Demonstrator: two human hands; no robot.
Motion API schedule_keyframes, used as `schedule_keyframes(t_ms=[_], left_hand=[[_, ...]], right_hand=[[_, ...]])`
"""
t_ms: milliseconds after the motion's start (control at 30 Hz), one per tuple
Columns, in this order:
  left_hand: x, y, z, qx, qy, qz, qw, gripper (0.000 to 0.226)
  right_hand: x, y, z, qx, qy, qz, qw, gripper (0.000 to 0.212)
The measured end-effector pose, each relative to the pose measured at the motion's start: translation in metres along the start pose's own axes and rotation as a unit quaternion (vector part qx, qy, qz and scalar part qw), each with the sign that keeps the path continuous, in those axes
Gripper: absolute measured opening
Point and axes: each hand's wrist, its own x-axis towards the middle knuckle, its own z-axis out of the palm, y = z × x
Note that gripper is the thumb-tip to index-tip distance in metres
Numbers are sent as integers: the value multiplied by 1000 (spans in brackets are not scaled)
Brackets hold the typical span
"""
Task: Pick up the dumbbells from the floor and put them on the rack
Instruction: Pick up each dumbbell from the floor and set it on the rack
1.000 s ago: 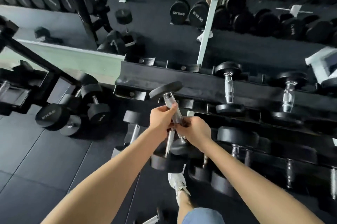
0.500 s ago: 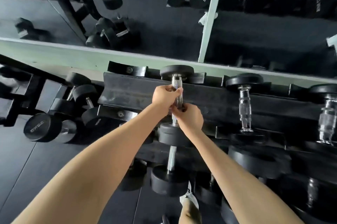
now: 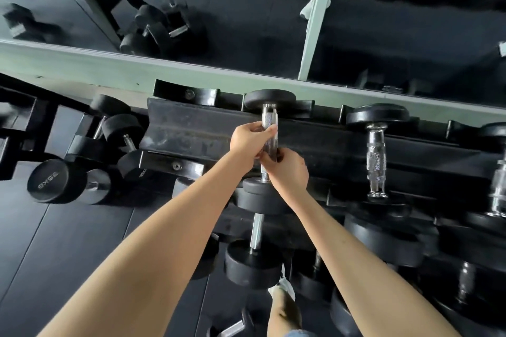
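Observation:
A black dumbbell with a knurled chrome handle [image 3: 269,120] lies across the top tier of the black rack [image 3: 191,134], its far head in the back cradle and its near head at the front rail. My left hand [image 3: 247,139] grips the handle's upper part. My right hand [image 3: 287,169] wraps the lower part just above the near head. Below it on the lower tier sits another dumbbell [image 3: 253,262]. Several dumbbells [image 3: 57,184] lie on the floor to the left of the rack.
Two more chrome-handled dumbbells [image 3: 376,155] rest on the top tier to the right. A mirror [image 3: 219,21] behind the rack reflects more weights. My shoe [image 3: 286,286] is by the rack's base, with a dumbbell [image 3: 232,327] on the floor near it.
Both hands lifted the dumbbell from below the top tier and laid it straight across that tier; in the last half second the hands and dumbbell barely moved.

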Motion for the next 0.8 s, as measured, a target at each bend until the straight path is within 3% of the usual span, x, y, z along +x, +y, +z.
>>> schedule_keyframes(t_ms=[100,167,233,300,467,667,800], left_hand=[[-6,-11,-12,-14,30,4,999,50],[-14,-23,-29,-31,45,10,998,44],[-27,-40,-52,-57,49,7,997,36],[-44,-61,-80,-81,59,5,995,27],[-100,-131,-149,-120,99,-4,988,16],[-163,-261,-207,-123,69,-44,989,18],[-197,-364,-224,-132,59,-117,983,17]], right_hand=[[-9,-2,-6,-21,55,-32,998,40],[-23,-4,-12,-38,142,-65,987,46],[-42,-8,-13,-53,229,-104,967,42],[-67,-12,-8,-49,254,-127,958,37],[-150,-3,36,-45,196,-147,968,32],[-266,56,122,-99,129,-137,977,25],[-329,110,172,-182,7,-91,979,25]])
